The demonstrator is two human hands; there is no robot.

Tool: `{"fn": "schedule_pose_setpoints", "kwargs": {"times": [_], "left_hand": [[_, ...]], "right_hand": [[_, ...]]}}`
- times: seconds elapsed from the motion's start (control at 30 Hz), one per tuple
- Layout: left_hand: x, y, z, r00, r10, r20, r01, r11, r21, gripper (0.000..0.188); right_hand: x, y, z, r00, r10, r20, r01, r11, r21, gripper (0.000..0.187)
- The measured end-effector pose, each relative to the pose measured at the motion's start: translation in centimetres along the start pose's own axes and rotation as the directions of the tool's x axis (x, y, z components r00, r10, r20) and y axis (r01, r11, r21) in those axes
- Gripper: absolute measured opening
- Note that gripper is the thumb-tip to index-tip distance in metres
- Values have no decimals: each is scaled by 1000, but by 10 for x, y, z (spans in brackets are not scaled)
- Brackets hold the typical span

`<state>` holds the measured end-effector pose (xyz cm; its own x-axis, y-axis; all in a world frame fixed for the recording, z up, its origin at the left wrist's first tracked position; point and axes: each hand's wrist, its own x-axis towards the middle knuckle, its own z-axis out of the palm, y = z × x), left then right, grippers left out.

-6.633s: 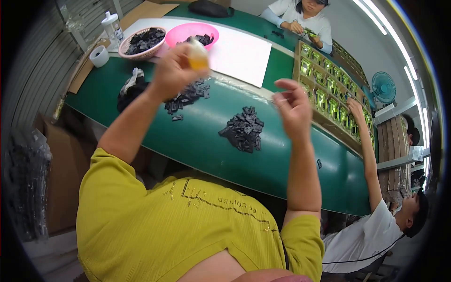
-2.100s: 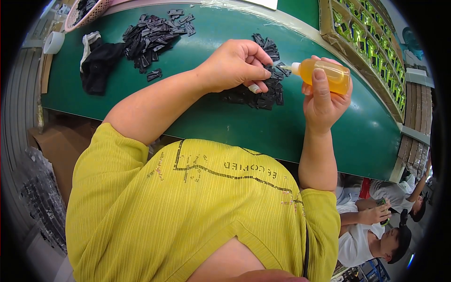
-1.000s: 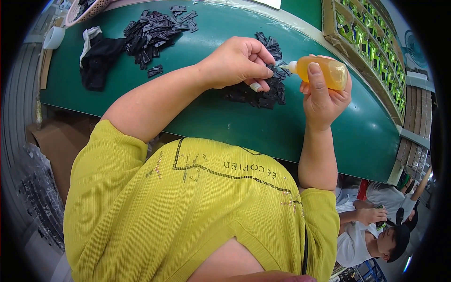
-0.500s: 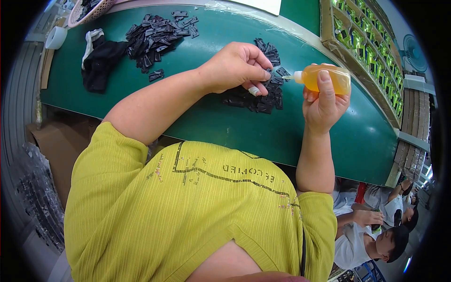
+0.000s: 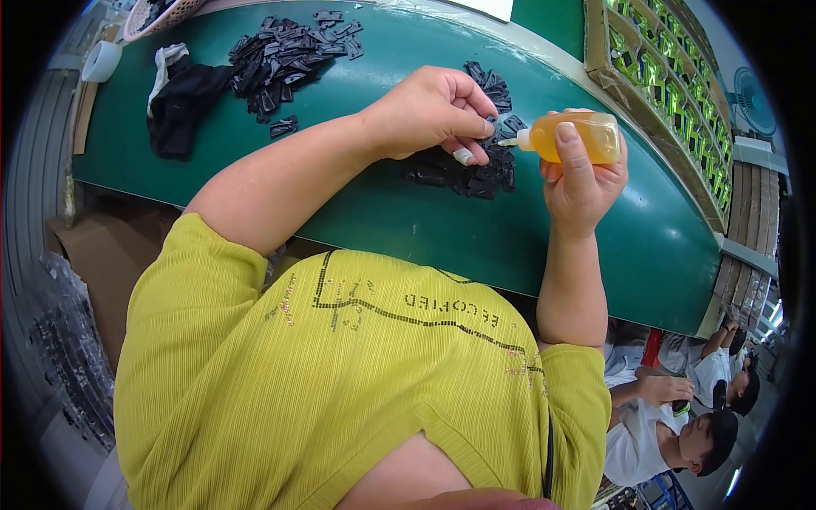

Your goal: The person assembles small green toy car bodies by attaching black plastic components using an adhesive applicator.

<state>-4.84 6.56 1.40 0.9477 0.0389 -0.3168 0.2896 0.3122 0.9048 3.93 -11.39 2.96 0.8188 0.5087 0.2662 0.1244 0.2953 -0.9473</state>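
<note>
My right hand is wrapped round a squeeze bottle of amber liquid, tilted on its side. Its thin pale nozzle points left, at the fingertips of my left hand. Those fingers are pinched together, thumb against forefinger, and whatever sits between them is too small and hidden to make out. One finger of that hand has a white wrap round its tip. Under and beside the left fingers lies a loose group of small black plastic parts, and more black parts lie just beyond.
A bigger heap of black parts is on the green table to the left. Beside it lies a black cloth. A pink basket and tape roll stand far left; a divided carton is at right. Co-workers sit lower right.
The bottle in my right hand has shifted slightly left, its nozzle now closer to the left fingertips. The left hand stays pinched in almost the same place.
</note>
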Motion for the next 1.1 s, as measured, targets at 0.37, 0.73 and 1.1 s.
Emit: {"fn": "schedule_pose_setpoints", "kwargs": {"times": [0.37,0.73,1.1], "left_hand": [[-1,2,0,1000,2,-6,-2,1000,11,25],[-6,14,8,995,67,-73,-65,998,22,26],[85,25,92,962,140,234,-270,388,881,27]], "right_hand": [[1,2,2,1000,8,16,-7,1000,-27,19],[32,-14,-52,961,-35,-274,145,908,394,14],[33,-20,-74,899,-83,-430,272,876,398,8]]}}
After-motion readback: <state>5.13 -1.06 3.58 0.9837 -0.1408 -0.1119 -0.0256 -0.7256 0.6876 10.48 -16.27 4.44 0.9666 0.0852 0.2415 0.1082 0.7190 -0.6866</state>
